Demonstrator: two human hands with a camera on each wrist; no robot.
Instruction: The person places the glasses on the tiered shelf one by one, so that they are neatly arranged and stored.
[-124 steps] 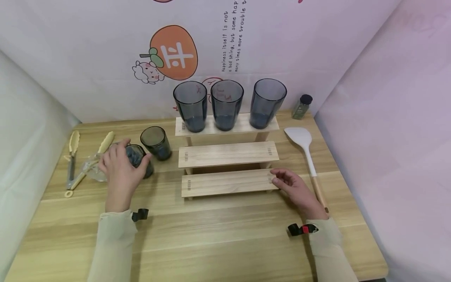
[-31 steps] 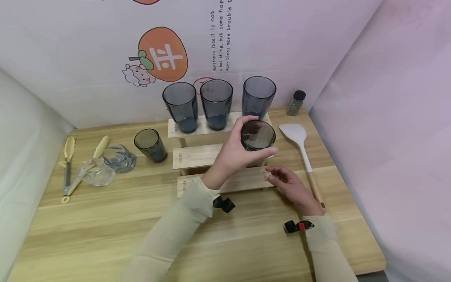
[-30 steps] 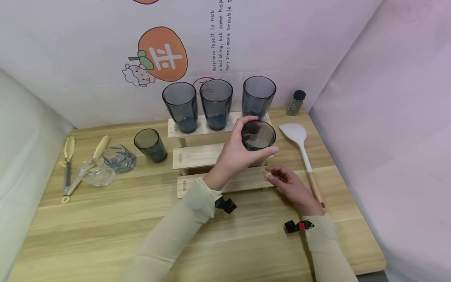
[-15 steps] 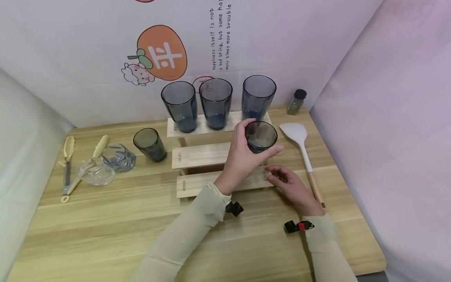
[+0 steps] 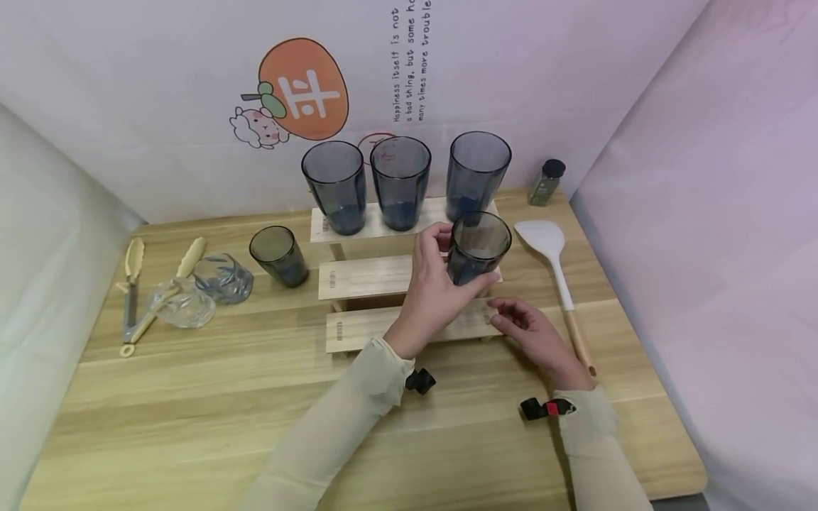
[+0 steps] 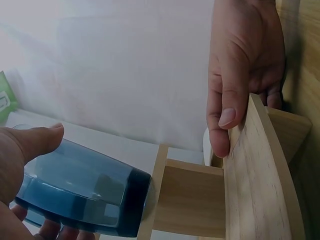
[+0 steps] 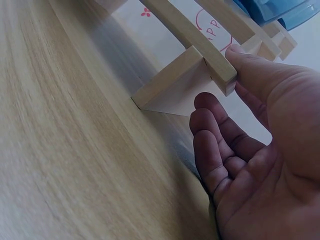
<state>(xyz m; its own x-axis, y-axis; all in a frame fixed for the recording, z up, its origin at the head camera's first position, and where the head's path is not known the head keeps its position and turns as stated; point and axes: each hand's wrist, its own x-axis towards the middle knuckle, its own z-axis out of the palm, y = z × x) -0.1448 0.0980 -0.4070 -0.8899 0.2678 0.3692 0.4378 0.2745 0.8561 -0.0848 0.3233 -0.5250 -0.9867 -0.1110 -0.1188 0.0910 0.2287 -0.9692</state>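
Note:
My left hand (image 5: pixel 434 284) is around a small smoky glass tumbler (image 5: pixel 476 248), thumb in front and fingers on the left and far side. In the left wrist view the tumbler's dark base (image 6: pixel 137 202) is right at the middle step's board. My right hand (image 5: pixel 533 337) holds the right end of the lowest step of a wooden three-step rack (image 5: pixel 371 330); in the right wrist view several fingertips (image 7: pixel 205 120) curl below the board. Three tall blue-grey glasses (image 5: pixel 335 191) stand upright on the top step. Another small tumbler (image 5: pixel 279 257) stands on the table left of the rack.
Two clear glass pieces, one bluish (image 5: pixel 224 280) and one colourless (image 5: pixel 185 305), lie at the left, overlapping tongs (image 5: pixel 137 326). A white spatula (image 5: pixel 549 245) with a wooden handle lies right of the rack. Behind it stands a black-capped jar (image 5: pixel 545 183). White cloth walls enclose the table.
My left hand has carried the tumbler from the table's left to the middle step's right end. Lately the hand has drawn back slightly, showing more of the glass. My right hand stays at the rack.

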